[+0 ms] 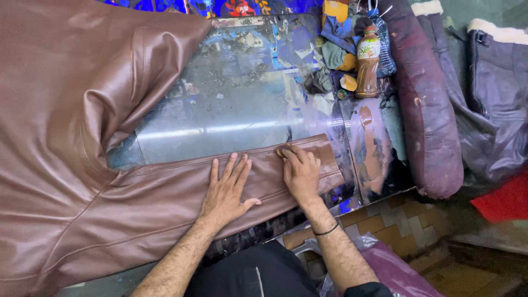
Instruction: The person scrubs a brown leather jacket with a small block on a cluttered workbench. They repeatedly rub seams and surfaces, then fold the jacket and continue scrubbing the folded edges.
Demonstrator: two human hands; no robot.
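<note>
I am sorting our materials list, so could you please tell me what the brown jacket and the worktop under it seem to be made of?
The brown jacket looks like smooth leather or imitation leather: soft sheen, stitched seams, rounded folds. I cannot tell which. The worktop looks like glass or glossy sheet, reflecting a light streak and smeared with paint. Both hands, left and right, press the sleeve.

Leather jacket [71, 137]: reddish-brown, uniform, slight sheen. Glass-topped table [236, 93]: grey-blue, smeared with blue, white, brown paint stains. Bottle [367, 63]: brown liquid, green-and-orange label. Rolled cushion [426, 110]: dark maroon, scuffed pale spots. Dark jacket [498, 99]: purple-grey, cream trim. Cloth [509, 201]: red. Floor tiles [393, 220]: tan-brown grid. Wristband [325, 231]: black.
</note>
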